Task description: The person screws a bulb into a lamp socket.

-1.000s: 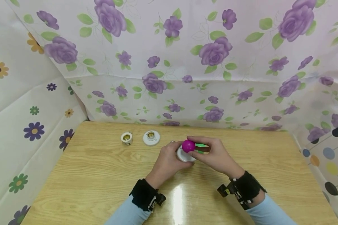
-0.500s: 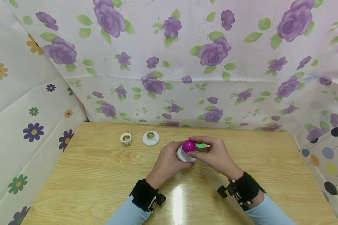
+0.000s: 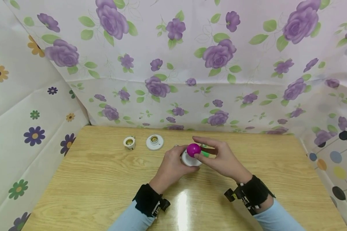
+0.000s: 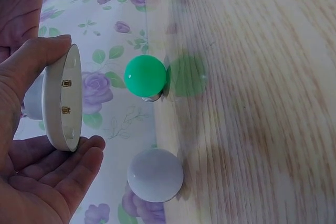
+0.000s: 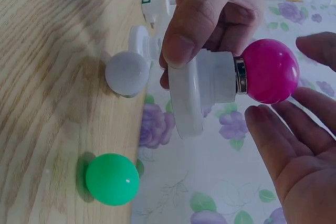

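Observation:
My left hand (image 3: 173,162) grips a round white lamp holder (image 5: 186,98) by its rim, lifted above the table. Brass terminals on its underside show in the left wrist view. A magenta light bulb (image 5: 270,71) sits in the socket, with part of its metal screw base showing. Around that bulb stands my right hand (image 3: 221,158), its fingers spread apart; the thumb is at the bulb's near side in the head view, and the index finger is off it. Beyond, a green bulb (image 4: 145,76) and a white bulb (image 4: 156,174) stand on the table.
At the back left of the wooden table (image 3: 110,179) are a small white socket (image 3: 129,142) and a second round lamp holder (image 3: 154,142). A flowered cloth (image 3: 191,64) hangs behind the table's far edge.
The fingers of my right hand have spread, the index finger lifting away from the magenta bulb. The left hand and the lamp holder have stayed in place.

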{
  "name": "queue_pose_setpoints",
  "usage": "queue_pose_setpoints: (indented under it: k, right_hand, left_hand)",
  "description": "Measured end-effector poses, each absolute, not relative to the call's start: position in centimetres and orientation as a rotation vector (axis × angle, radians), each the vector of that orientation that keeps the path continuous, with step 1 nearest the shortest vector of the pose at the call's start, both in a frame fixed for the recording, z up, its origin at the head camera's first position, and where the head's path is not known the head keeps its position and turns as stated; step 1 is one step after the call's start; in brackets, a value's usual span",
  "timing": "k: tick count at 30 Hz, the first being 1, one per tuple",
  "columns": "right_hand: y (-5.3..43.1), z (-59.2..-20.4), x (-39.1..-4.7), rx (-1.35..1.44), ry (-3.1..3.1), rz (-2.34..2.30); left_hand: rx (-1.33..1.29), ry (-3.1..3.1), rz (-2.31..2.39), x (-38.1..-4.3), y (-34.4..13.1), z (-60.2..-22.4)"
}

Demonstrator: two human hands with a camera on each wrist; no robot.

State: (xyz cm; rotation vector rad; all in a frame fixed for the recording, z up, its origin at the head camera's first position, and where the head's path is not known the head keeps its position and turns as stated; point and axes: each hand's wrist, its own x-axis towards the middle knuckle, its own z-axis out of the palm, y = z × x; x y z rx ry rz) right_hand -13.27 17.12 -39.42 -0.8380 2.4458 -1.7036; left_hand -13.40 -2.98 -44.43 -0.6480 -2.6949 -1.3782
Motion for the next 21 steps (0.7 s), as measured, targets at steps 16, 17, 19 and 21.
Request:
queue_pose_setpoints:
  k: [16,17,19,21]
  right_hand:
    - [16.2,-36.8,-11.8,-0.88,2.388,-1.704]
    - [16.2,-36.8,-11.8,-0.879,2.39,-1.705]
    - [16.2,-36.8,-11.8,-0.871,2.396,-1.711]
    - [16.1,-36.9,-11.7,-0.863,2.4,-1.718]
  left_hand:
    - [-0.682,-2.666,-1.37,-13.4,-3.0,-44.7]
    - [-0.683,-2.664,-1.37,-13.4,-3.0,-44.7]
    - [-0.686,-2.66,-1.373,-13.4,-3.1,-44.7]
    - [-0.689,-2.657,-1.373,-13.4,-3.1,-44.7]
